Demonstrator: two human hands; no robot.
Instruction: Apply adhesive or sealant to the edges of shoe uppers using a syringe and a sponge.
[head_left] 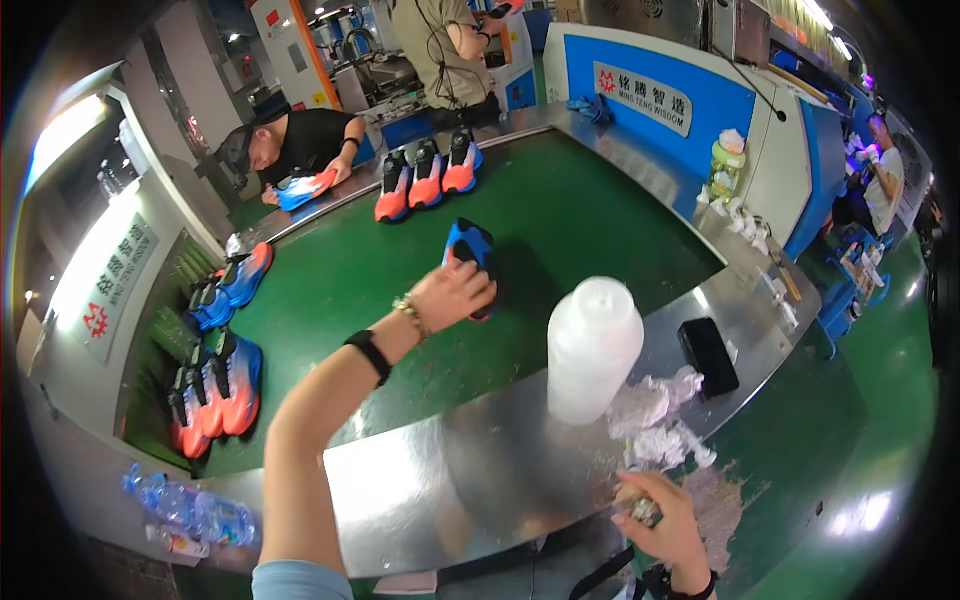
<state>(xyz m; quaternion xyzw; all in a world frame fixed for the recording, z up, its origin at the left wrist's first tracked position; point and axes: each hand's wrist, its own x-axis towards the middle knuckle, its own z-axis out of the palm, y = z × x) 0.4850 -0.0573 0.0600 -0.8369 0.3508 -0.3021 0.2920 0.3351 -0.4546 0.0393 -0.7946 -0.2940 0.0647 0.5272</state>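
Note:
Over the green conveyor belt, my left hand grips a blue and black sneaker from above; the fingers hide part of it. My right hand is down at the lower right, beyond the metal edge, with its fingers closed round a small grey-brown lump. The lump's kind is not clear. Crumpled white paper lies on the metal ledge just above that hand. Between the two hands stands a large white plastic bottle.
Three orange, white and blue sneakers stand at the belt's far side, with more sneakers along the left. A black phone lies on the right ledge. Clear water bottles sit at lower left. A co-worker across the belt handles another sneaker.

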